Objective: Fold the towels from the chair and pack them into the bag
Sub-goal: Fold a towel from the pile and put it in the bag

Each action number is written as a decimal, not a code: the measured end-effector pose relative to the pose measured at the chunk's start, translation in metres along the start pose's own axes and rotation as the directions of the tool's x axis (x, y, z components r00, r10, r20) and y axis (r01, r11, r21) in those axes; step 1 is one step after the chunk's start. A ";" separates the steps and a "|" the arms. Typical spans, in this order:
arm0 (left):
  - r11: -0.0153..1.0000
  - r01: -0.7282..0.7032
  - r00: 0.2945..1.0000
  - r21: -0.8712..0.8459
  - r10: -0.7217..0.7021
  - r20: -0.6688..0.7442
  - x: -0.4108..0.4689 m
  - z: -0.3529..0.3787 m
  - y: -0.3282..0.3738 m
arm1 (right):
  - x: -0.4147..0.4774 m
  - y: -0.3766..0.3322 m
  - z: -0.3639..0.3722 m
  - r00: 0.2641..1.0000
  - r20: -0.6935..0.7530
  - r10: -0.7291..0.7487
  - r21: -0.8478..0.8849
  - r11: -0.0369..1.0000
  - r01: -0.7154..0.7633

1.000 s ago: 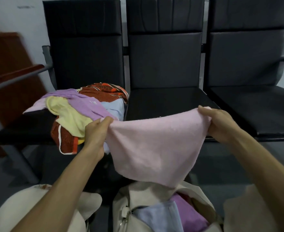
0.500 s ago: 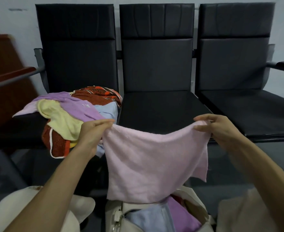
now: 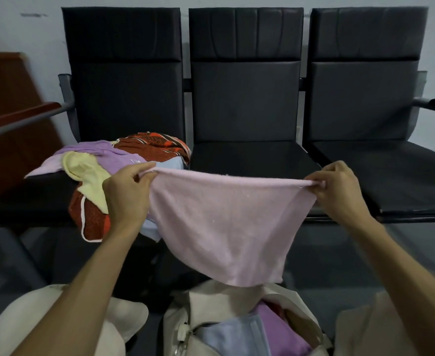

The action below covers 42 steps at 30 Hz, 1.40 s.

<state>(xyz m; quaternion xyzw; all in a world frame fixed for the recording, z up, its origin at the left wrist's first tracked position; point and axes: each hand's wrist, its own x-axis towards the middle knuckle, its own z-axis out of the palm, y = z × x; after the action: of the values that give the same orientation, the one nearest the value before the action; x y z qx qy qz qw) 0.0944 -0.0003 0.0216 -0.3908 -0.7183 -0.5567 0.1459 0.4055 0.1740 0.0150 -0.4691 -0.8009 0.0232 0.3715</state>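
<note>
Left grip (image 3: pixel 126 196) is pinching one top corner of the pink towel (image 3: pixel 224 222), thumb and fingers curled over the edge. Right grip (image 3: pixel 339 194) is pinching the opposite top corner the same way. The top edge is pulled taut and roughly level between them, held in the air in front of the middle chair (image 3: pixel 244 98). The rest of the towel hangs in a rounded sag, unfolded. Its bottom hem sits right over the open cream bag (image 3: pixel 201 301); can't tell if it touches the rim. The bag is low in view between my knees, zip open. Inside it, a folded light blue towel (image 3: pixel 234 335) lies beside a folded purple towel (image 3: pixel 280 327), with something reddish just behind, too hidden to identify. The remaining pile is on the seat of the left chair (image 3: pixel 124 73), all loose: lilac towel (image 3: pixel 103 155) on top, yellow towel (image 3: pixel 88 173) draped across it, red patterned towel (image 3: pixel 154 146) at the back and also drooping over the seat's front edge, a pale blue one (image 3: pixel 171 163) underneath. My left grip overlaps the pile's near side in view, apart from it. The right chair (image 3: pixel 365 98) stands next to the middle one. A brown wooden panel (image 3: pixel 8 111) at far left is blurred.
</note>
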 end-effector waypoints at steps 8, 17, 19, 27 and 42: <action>1.000 0.013 1.000 -0.009 -0.013 -0.028 0.003 0.007 0.001 | 0.002 -0.007 0.005 0.991 -0.131 -0.031 -0.007 1.000 0.030; 0.999 -0.039 0.988 0.036 0.033 0.153 0.012 0.004 0.011 | 0.013 -0.014 -0.010 1.000 0.019 0.016 -0.207 0.978 -0.011; 0.996 -0.093 0.980 0.019 0.088 0.177 0.023 0.000 0.017 | 0.019 -0.019 -0.020 0.998 0.052 0.025 -0.229 0.973 -0.012; 0.991 -0.133 0.972 0.008 0.129 0.196 0.056 -0.013 0.041 | 0.039 -0.029 -0.058 0.996 0.028 0.087 -0.192 0.978 -0.080; 0.990 -0.085 0.983 0.115 0.064 0.175 0.073 -0.016 0.056 | 0.053 -0.024 -0.065 0.980 -0.014 0.197 0.171 0.967 -0.192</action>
<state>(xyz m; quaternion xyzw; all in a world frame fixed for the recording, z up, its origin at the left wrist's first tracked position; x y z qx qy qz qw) 0.0834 0.0189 0.1123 -0.4540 -0.7458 -0.4705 0.1281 0.4131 0.1813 0.1022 -0.5124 -0.7405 0.1200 0.4180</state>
